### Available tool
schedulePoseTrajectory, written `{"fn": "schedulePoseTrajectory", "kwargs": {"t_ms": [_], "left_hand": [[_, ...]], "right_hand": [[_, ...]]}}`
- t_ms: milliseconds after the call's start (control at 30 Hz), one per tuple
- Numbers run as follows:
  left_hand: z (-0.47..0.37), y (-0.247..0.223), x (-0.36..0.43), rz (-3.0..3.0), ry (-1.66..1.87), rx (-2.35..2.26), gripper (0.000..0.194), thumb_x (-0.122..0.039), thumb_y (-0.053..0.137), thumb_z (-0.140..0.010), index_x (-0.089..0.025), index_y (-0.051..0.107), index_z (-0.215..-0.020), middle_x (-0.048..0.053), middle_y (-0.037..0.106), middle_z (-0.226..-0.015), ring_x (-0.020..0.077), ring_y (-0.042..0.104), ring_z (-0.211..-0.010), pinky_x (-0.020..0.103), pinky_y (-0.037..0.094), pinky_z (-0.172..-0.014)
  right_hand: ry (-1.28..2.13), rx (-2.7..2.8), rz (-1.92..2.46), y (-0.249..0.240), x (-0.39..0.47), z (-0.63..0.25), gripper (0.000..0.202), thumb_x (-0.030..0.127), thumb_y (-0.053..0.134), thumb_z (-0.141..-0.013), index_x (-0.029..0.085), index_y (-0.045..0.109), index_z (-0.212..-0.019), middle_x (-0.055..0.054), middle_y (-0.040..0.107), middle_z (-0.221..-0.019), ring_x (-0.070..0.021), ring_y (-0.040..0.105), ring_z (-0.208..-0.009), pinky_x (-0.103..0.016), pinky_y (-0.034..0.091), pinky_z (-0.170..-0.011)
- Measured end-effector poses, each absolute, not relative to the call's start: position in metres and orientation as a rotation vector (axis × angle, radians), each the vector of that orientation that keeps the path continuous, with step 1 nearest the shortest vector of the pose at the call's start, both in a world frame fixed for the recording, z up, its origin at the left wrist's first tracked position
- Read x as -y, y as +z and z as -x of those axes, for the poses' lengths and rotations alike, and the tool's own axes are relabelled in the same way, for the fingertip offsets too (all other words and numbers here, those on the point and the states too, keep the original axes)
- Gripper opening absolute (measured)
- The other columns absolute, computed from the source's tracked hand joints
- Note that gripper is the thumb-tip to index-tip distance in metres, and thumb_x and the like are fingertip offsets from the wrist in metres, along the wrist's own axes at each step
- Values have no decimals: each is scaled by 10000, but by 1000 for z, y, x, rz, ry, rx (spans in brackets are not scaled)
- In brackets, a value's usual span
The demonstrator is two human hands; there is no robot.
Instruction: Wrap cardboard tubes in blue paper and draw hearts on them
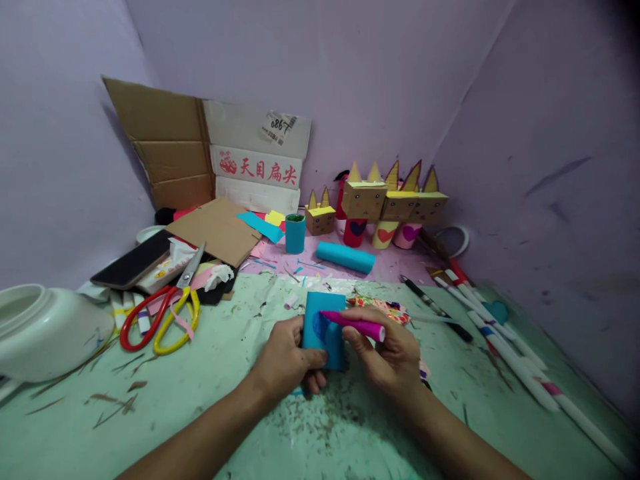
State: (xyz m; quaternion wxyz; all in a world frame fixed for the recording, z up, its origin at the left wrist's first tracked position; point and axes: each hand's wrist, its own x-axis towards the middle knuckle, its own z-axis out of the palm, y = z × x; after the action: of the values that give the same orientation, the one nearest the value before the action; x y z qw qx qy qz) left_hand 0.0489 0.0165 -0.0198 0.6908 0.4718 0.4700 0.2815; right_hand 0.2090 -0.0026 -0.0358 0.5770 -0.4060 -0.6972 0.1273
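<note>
My left hand [286, 355] grips a small blue paper-covered piece [325, 353] from its left side, thumb across its lower front. A darker blue heart-like patch shows on its face. In my right hand [387, 350] is a magenta marker [357, 325], its tip at the patch. Whether the tip touches the surface I cannot tell. Behind my hands lie a blue tube [345, 257] on its side and an upright blue cup-like tube [295, 235] with a green inside.
Red-and-yellow scissors [173, 310] and a white pot [55, 333] are at left. Several cardboard cat heads [364, 200] stand at the back, some on coloured cups with hearts. White-barrelled markers [515, 360] and a black pen [435, 307] lie right. An unfolded cardboard box [257, 167] leans against the wall.
</note>
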Motion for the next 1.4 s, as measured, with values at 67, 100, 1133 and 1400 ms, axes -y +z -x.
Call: {"fn": "schedulePoseTrajectory", "kwargs": {"t_ms": [67, 100, 1133, 1400], "left_hand": [[-49, -19, -17, -1052, 629, -1052, 320, -196, 620, -553, -153, 512, -851, -15, 592, -415, 137, 533, -331, 213, 423, -320], [-49, -19, -17, -1052, 629, -1051, 322, -197, 619, -550, -153, 511, -850, -15, 592, -414, 137, 533, -332, 214, 425, -322], [-46, -23, -18, -1027, 683, -999, 290, -203, 656, -570, -135, 539, -826, 1, 608, -454, 139, 555, -345, 215, 438, -327], [-47, -20, -17, -1017, 676, -1022, 314, -226, 654, -546, -138, 530, -821, -5, 603, -445, 131, 545, -337, 203, 429, -318]], "right_hand": [[298, 1626, 949, -34, 3, -209, 234, 140, 619, -853, 283, 652, -1036, 19, 725, -891, -142, 671, -791, -245, 520, -711], [301, 1624, 948, -34, 2, -209, 233, 137, 617, -852, 280, 652, -1032, 17, 724, -884, -142, 671, -785, -243, 523, -702], [266, 1600, 991, -31, 4, -211, 169, 135, 613, -831, 249, 673, -940, -1, 730, -823, -170, 681, -724, -267, 538, -645], [267, 1607, 1001, -31, 4, -210, 159, 138, 607, -834, 243, 674, -933, -3, 725, -813, -171, 676, -716, -272, 530, -634]]}}
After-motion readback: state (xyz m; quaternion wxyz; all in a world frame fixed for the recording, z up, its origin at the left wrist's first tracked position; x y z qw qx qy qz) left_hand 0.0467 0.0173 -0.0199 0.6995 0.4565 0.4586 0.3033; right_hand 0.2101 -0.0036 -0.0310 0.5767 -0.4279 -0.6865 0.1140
